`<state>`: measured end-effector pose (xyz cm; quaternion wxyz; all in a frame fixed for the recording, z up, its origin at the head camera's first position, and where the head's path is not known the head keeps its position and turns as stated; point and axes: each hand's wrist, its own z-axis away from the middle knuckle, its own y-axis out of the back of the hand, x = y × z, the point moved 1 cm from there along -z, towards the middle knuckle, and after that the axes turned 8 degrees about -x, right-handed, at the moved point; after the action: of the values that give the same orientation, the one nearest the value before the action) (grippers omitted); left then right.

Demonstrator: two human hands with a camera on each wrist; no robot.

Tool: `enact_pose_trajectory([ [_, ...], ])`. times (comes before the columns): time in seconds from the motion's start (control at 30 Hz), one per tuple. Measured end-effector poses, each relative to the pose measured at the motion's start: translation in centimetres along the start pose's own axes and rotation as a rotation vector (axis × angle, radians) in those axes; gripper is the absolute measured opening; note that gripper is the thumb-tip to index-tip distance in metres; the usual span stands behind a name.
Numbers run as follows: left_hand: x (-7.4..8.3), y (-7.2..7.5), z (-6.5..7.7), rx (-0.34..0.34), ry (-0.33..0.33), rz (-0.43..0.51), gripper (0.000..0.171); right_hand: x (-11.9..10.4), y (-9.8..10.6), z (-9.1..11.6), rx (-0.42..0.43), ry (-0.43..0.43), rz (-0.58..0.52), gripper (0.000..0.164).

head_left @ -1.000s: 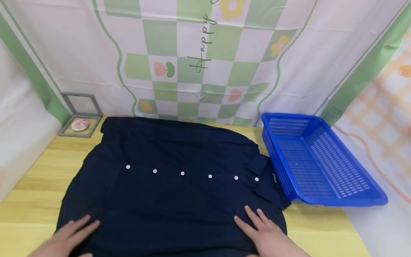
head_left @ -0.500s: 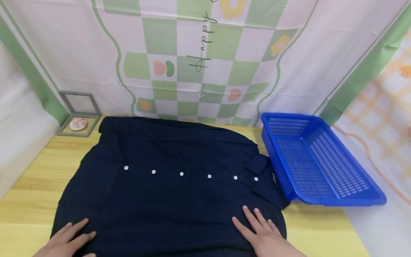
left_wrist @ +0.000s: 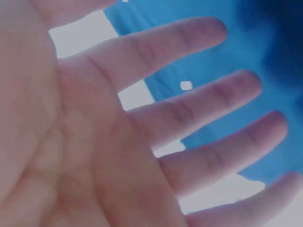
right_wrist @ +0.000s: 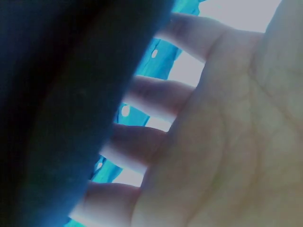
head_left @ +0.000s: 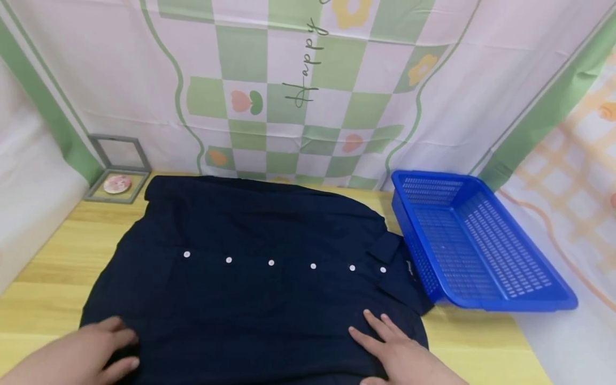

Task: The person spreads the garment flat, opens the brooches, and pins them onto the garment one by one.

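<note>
I'm holding left hand and right hand spread over the shirt, seemingly flattening; next likely needing edge grip.

Navy shirt, white buttons in a row, front up on yellow wooden table, collar at right

"Happy" ran sideways in dark script on the checked cloth behind the navy shirt — the label at the shirt's collar was too small to read.
</note>
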<state>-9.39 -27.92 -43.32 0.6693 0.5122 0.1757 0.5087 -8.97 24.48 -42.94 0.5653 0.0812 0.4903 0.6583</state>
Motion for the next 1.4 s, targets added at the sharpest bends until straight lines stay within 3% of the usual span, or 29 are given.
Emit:
enact_pose_trajectory([
  [0.1,1.3,3.7,-1.4,0.162,-0.089,-0.138,0.026,-0.2,0.2,0.1,-0.016,-0.018,0.008,0.076],
  [0.17,2.4,6.1,-2.9,0.225,-0.123,-0.179,0.027,-0.5,0.4,0.3,-0.035,-0.037,0.035,0.076],
  [0.23,3.3,8.2,-5.0,0.268,-0.178,-0.197,0.029,-1.2,1.1,0.2,-0.030,-0.054,0.089,0.073],
  [0.3,4.1,9.8,-7.6,0.279,-0.201,-0.207,0.033,-2.2,2.3,-0.2,0.036,-0.026,0.164,0.068],
  [0.4,4.5,11.5,-12.2,0.264,-0.159,-0.218,0.043,-3.9,5.0,-2.4,0.198,0.028,0.273,0.059],
  [0.5,3.5,12.8,-16.4,0.204,-0.041,-0.203,0.054,-4.4,8.3,-6.7,0.322,0.022,0.305,0.060],
  [0.6,2.3,13.6,-19.9,0.128,0.038,-0.157,0.060,-3.0,11.9,-11.5,0.374,-0.108,0.265,0.066],
  [0.73,1.7,13.9,-23.2,0.095,0.002,-0.068,0.062,0.7,15.7,-16.4,0.413,-0.261,0.230,0.063],
  [0.87,1.8,14.0,-25.1,0.128,-0.020,-0.052,0.060,3.8,17.4,-19.0,0.464,-0.277,0.208,0.050],
  [1.03,2.0,14.1,-26.6,0.159,-0.022,-0.101,0.058,6.1,18.0,-20.0,0.533,-0.265,0.245,0.037],
  [1.23,2.0,14.3,-26.9,0.144,-0.053,-0.124,0.025,6.8,18.2,-19.9,0.538,-0.177,0.310,0.007],
  [1.4,2.2,14.4,-26.9,0.094,-0.070,-0.014,0.011,7.4,18.2,-19.8,0.459,-0.122,0.282,0.021],
])
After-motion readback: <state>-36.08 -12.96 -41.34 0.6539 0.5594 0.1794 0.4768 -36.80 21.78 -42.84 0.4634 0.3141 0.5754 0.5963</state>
